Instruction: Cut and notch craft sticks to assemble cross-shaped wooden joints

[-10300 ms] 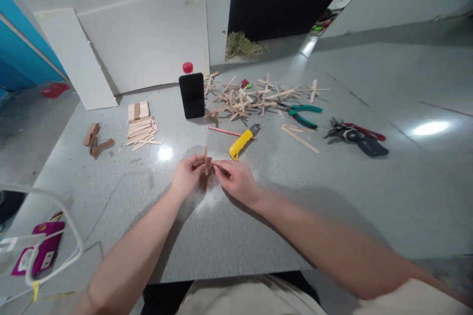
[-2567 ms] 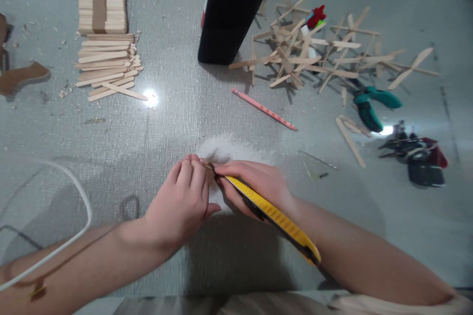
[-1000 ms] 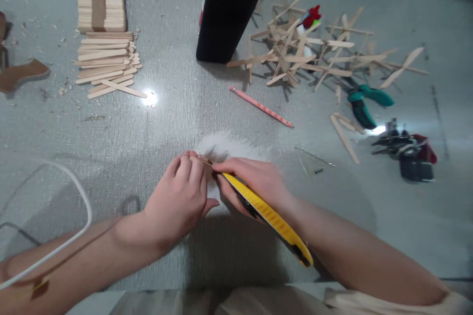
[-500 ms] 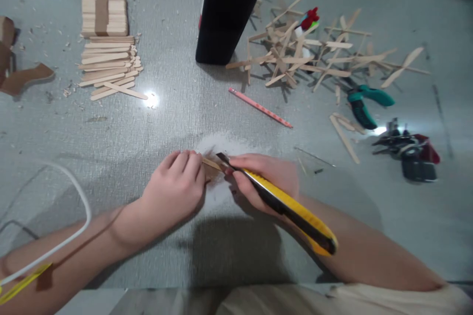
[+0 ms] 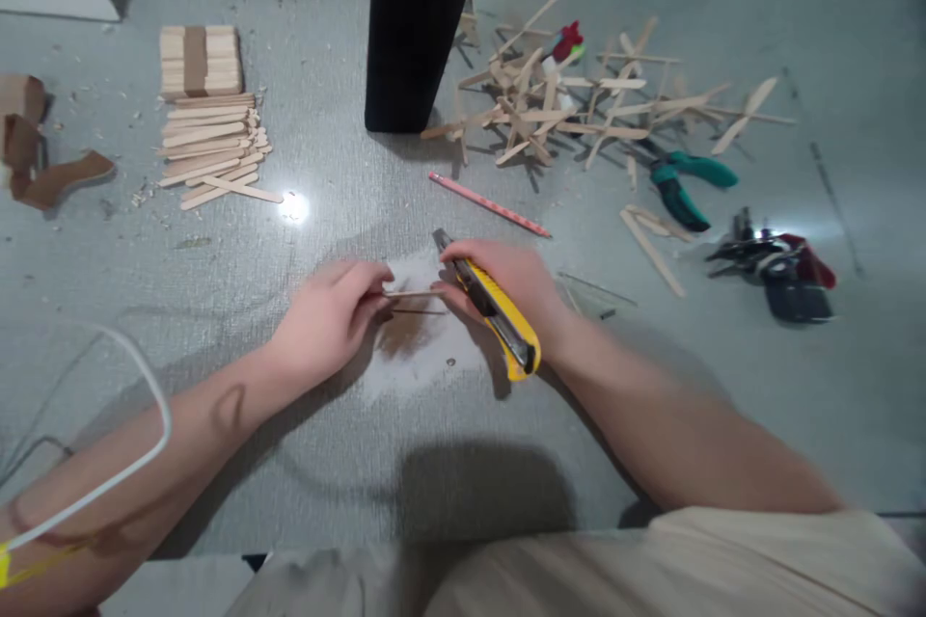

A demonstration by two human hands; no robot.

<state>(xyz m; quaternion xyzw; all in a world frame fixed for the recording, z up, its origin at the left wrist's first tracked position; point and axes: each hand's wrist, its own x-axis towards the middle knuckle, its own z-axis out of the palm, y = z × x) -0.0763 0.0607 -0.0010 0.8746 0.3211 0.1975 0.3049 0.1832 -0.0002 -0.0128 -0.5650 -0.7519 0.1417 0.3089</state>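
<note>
A thin, pale wooden stick [image 5: 411, 294], nearly crosswise, just left of a slanted yellow-and-black utility knife [image 5: 507, 313], tip foremost.

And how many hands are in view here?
2: the left hand, pinching one end of a thin wooden stick, and the right hand, at the stick's other end, holding the yellow cutter.

yellow knife [image 5: 499, 313] now off the wooden stick [image 5: 411, 294], left hand [image 5: 327, 313] from cover to pinch
</note>
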